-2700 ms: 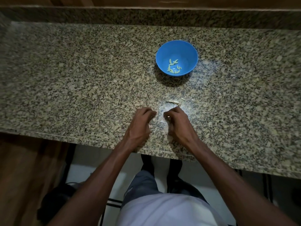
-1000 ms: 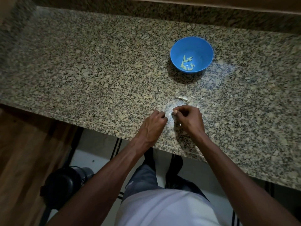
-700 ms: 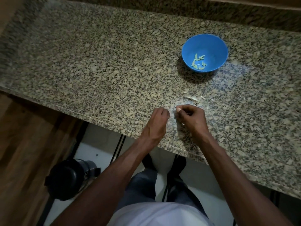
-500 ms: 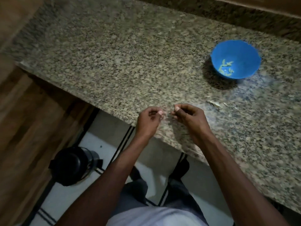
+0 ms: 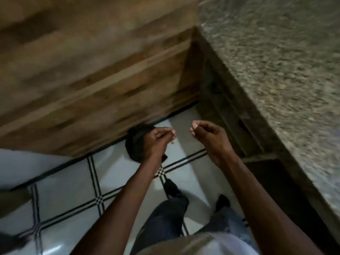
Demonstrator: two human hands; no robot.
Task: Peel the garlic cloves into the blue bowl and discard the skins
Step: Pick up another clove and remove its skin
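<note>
Both of my hands hang over the floor, off the left end of the granite counter (image 5: 276, 61). My left hand (image 5: 158, 138) has its fingers curled with the tips bunched together, right above a black bin (image 5: 135, 144) that it partly hides. A tiny pale speck (image 5: 172, 142) shows just under its fingertips. My right hand (image 5: 206, 133) pinches thumb against forefinger a little to the right of the bin. Whatever garlic skins they hold are too small to make out. The blue bowl is out of view.
A wooden cabinet side (image 5: 92, 80) fills the upper left. White floor tiles with black lines (image 5: 73, 190) lie below. My legs and dark shoes (image 5: 171, 188) stand near the counter's dark underside (image 5: 230, 116). The frame is motion-blurred.
My view has swung left and down from the counter to the floor. Both hands left the counter edge and moved over the black bin, fingers still pinched. The blue bowl dropped out of view.
</note>
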